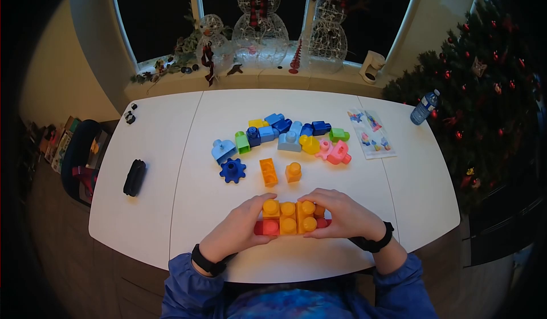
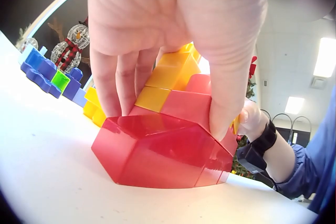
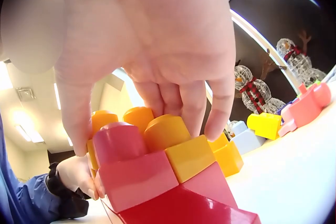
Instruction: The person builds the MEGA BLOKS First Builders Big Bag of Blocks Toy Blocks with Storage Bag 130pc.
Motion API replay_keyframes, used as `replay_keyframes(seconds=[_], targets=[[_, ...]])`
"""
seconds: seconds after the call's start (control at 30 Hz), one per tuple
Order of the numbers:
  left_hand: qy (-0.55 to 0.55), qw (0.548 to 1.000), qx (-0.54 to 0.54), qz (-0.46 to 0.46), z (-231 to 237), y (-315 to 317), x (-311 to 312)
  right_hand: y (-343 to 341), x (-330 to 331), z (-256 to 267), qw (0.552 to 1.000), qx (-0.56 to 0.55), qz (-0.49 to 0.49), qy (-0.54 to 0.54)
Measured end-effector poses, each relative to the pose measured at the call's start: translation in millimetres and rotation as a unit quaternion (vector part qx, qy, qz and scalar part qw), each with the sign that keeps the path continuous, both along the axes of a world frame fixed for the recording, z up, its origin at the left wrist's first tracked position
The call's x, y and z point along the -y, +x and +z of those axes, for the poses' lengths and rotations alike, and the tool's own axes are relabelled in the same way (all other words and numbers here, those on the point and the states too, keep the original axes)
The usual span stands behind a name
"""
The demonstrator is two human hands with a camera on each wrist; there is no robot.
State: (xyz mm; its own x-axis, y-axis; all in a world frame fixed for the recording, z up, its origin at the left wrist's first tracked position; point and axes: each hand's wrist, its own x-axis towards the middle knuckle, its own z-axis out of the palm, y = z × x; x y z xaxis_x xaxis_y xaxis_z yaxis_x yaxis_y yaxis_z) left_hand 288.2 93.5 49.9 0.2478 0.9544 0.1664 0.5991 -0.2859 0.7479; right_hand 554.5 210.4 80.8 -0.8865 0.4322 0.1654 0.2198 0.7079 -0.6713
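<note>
A built stack of chunky toy building blocks [image 1: 288,219], orange above and red below, sits near the front of the white table [image 1: 216,250]. My left hand [image 1: 238,226] grips its left end, thumb on the near side and fingers on the far side. The right hand [image 1: 346,215] holds the other end the same way. In the left wrist view, a slanted red block [image 2: 157,153] rests on the table under the left palm. In the right wrist view, red blocks [image 3: 139,176] carry orange studs. Just beyond stand a loose orange block [image 1: 268,172] and a smaller one-stud orange block [image 1: 293,172].
Loose blue, green, yellow and pink blocks [image 1: 289,141] spread across the table's middle, with a blue gear-shaped piece [image 1: 232,171] at their left. A picture sheet [image 1: 373,135] and a water bottle [image 1: 425,107] lie to the right. At left is a black case [image 1: 135,177].
</note>
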Motion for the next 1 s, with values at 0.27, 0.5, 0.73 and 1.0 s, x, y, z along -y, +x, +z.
replay_keyframes(seconds=[0.27, 0.5, 0.73, 1.0], targets=[[-0.006, 1.0, -0.001, 0.003, 1.1, 0.2, 0.2, -5.2, 0.5, 10.8, 0.996, 0.086, 0.003, 0.027], [-0.017, 1.0, 0.004, 0.005, 2.0, 0.4, 0.6, -8.6, -1.6, 9.6, 0.996, 0.092, 0.009, 0.015], [-0.019, 1.0, 0.0, 0.006, 4.4, 0.6, 0.2, -9.9, -8.5, 9.8, 0.99, 0.129, 0.024, -0.048], [-0.015, 1.0, -0.002, 0.004, 2.0, 0.2, -0.8, -23.4, -54.7, -0.1, 0.998, 0.052, 0.012, 0.023]])
